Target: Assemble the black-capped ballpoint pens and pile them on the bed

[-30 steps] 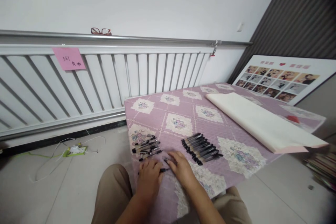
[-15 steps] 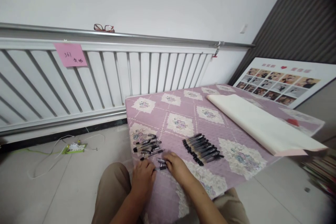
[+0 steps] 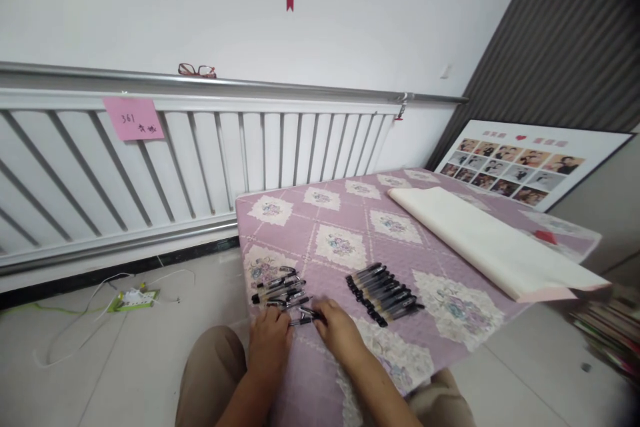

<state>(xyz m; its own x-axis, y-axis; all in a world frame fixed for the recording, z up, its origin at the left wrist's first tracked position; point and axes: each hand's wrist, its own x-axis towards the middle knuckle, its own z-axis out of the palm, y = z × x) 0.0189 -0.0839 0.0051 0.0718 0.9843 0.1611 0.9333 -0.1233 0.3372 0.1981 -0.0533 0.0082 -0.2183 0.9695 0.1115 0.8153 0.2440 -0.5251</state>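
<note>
While the left hand (image 3: 270, 341) and right hand (image 3: 341, 332) each close a grip on one slim black plastic pen (image 3: 300, 320) at the desk (image 3: 240, 220) edge, loose pens (image 3: 280, 283) lie just beside on quilted lilac cloth (image 3: 295, 235); a nudge could roll round barrels onto the tiled floor (image 3: 100, 360).

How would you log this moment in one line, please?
left hand: touching pen; right hand: same pen; loose pens: beyond left hand; pen row: farther right
</note>
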